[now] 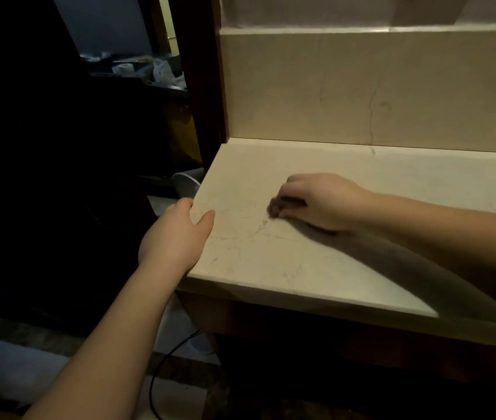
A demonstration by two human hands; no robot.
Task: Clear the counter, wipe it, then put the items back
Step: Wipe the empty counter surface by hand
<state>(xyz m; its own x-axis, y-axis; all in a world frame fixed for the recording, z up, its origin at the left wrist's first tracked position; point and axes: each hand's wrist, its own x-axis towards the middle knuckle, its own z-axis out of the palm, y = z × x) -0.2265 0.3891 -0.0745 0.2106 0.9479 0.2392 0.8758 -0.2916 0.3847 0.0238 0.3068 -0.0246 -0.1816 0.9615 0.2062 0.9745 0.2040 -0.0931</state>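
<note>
Head view: pale marble bench fills the right half, faint veining on top, with a matching upstand along its far edge. Right hand sits on the bench near its middle, arm coming in from the right, knuckles up. Its fingers are curled round a small dark cloth, bunched and pressed against the bench top; only a wad of it shows under the hand, blurred, so the material is unclear. Arm shadow runs across the bench toward its near edge.

Left hand is at the bench's left end, palm against the end face, thumb lying on the top surface, fingers relaxed and reaching along the end edge, gripping nothing that shows.

Dark wood post rises at the bench's far left corner. Left of the bench, low down, a white round object sits just beside the end edge; can't tell what it is. Black cable runs over the floor below the bench's left end. Far left of the bench is dark, with a cluttered shelf of pale bags or paper in the distance.
</note>
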